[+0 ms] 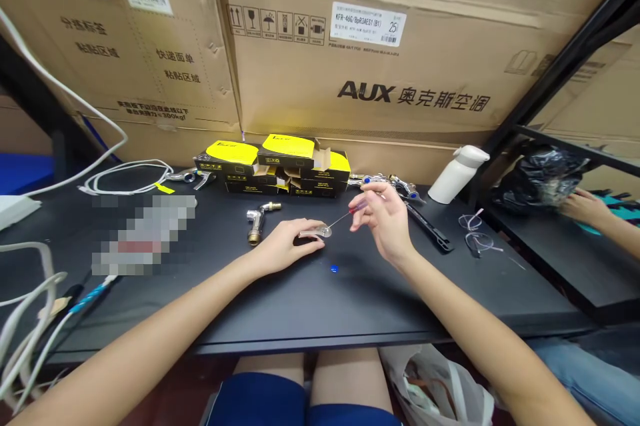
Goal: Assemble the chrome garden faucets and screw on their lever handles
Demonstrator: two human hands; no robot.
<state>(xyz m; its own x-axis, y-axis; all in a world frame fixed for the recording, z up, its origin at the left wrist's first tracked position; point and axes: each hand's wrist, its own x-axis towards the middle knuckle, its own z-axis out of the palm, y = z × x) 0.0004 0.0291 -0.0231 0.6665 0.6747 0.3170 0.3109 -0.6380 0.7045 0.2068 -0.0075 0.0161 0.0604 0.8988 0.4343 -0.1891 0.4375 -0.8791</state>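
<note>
My left hand (287,245) holds a small metal faucet handle (320,231) just above the black table, fingers on top and thumb below. In my right hand (387,216) is a screwdriver (343,218) with a red and purple handle, its thin shaft slanting down to the left. The screwdriver tip meets the hollow of the faucet handle. A small blue cap (334,269) lies on the table in front of my hands. Left of them stands a chrome faucet body (256,225) with a brass base and a side spout end.
Yellow-and-black boxes (287,153) are stacked at the back, with chrome faucet parts (193,177) beside them. A white bottle (457,175) and a black tool (430,229) are to the right. White cables (35,279) lie left. A co-worker's hand (587,207) shows far right.
</note>
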